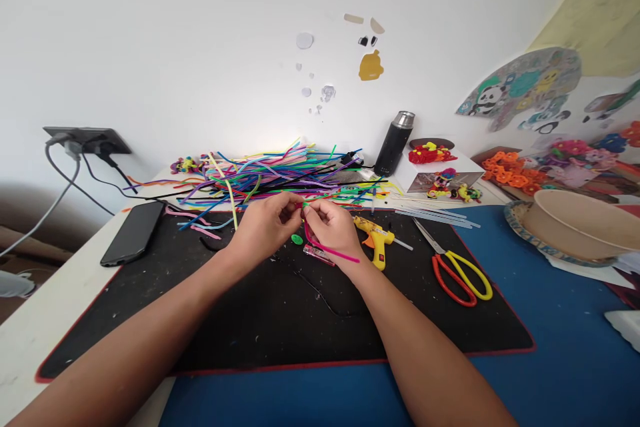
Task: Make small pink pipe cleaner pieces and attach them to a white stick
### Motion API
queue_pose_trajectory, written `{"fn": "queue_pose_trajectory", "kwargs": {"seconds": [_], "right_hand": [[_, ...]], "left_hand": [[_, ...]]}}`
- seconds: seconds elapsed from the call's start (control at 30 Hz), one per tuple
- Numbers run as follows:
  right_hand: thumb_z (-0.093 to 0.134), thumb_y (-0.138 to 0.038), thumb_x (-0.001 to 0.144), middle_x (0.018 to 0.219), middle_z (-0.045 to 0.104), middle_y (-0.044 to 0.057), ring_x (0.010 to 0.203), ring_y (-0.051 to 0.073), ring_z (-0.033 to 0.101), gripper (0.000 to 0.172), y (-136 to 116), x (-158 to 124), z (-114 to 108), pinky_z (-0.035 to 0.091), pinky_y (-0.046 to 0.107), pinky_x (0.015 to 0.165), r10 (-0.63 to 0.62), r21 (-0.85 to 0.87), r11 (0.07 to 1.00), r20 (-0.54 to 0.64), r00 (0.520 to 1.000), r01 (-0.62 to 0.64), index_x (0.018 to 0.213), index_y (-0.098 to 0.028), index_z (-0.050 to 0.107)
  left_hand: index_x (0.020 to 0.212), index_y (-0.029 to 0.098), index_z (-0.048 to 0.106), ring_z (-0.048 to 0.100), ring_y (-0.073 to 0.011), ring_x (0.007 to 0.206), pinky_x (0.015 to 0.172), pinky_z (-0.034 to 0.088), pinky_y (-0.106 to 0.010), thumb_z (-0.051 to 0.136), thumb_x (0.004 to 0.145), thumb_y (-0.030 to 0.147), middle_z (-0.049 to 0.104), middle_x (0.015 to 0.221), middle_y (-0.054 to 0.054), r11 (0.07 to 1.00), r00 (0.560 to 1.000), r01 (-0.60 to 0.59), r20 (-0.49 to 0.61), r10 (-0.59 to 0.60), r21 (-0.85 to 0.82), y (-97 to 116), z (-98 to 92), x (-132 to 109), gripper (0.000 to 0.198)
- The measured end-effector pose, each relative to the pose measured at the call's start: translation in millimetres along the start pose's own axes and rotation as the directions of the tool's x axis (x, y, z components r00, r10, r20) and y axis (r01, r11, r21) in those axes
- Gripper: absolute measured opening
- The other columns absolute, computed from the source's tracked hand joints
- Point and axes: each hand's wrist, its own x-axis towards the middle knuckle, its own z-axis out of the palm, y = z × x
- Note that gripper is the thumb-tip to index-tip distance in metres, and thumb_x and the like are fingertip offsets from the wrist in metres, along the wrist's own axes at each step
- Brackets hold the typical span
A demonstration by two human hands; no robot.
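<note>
- Pinching a thin, fuzzy magenta pipe cleaner (340,254) at its far end: left hand (267,221) and right hand (333,225), fingertips almost meeting.
- Right hand: thumb and fingers closed on it; free tail bends down past the thumb and runs toward the right wrist.
- Left hand: thumb and forefinger pressed together on the same end, other fingers curled. Exact grip partly hidden. A small bit of green shows between the fingertips; can't tell what it is.
- Work is held above the black fabric mat with red edging (260,337), near the mat's far edge.
- Under/beside the hands on the mat: flat green oval piece (297,239), small pink-and-white rectangular item (319,254), thin black strand (325,301) nearer the body.
- Right of the right hand: yellow plastic glue gun with orange trigger (383,238), translucent stick out its back. Further right, metal scissors with one red and one yellow handle (441,254), blades nearly together.
- Beyond the hands: loose heap of multicoloured fuzzy stems (280,177) along the wall. Black cylindrical bottle with silver cap (393,151) upright to its right.
- Left: black smartphone (133,233), partly on the mat, partly on the white tabletop (70,307).
</note>
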Motion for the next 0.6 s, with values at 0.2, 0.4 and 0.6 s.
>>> {"fn": "queue_pose_trajectory", "kwargs": {"seconds": [0.2,0.4,0.6], "right_hand": [[0.059,-0.042,0.093,0.062,0.055,-0.002,0.052,0.013,0.05,0.024,2,0,0,0.037,0.024,0.049,0.005,0.019,1.0,-0.001,1.0,-0.005,0.084,-0.021,0.067],[0.059,-0.043,0.093,0.061,0.054,-0.002,0.052,0.014,0.049,0.025,4,1,-1,0.037,0.025,0.048,-0.008,0.066,0.998,-0.016,1.0,0.009,0.082,-0.021,0.065],[0.059,-0.044,0.092,0.06,0.053,-0.003,0.051,0.014,0.05,0.025,3,1,-2,0.038,0.025,0.049,0.003,0.035,0.999,0.002,1.0,-0.003,0.081,-0.022,0.063]], "left_hand": [[0.102,0.018,0.073,0.068,-0.0174,0.067,0.062,0.048,-0.026,0.058,0.091,0.033,0.076,0.078,-0.002,0.998,0.999,0.032,0.005,-0.032,-0.056,-1,0.4,0,0.023],[0.106,0.02,0.074,0.068,-0.0174,0.07,0.065,0.051,-0.025,0.062,0.093,0.041,0.078,0.082,-0.001,0.975,0.993,0.082,0.098,-0.063,-0.209,-1,-7.9,2,0.027],[0.105,0.019,0.073,0.07,-0.0185,0.072,0.065,0.05,-0.026,0.061,0.092,0.034,0.078,0.083,-0.003,0.994,0.998,0.018,0.063,-0.012,-0.103,1,-7.5,1,0.023]]}}
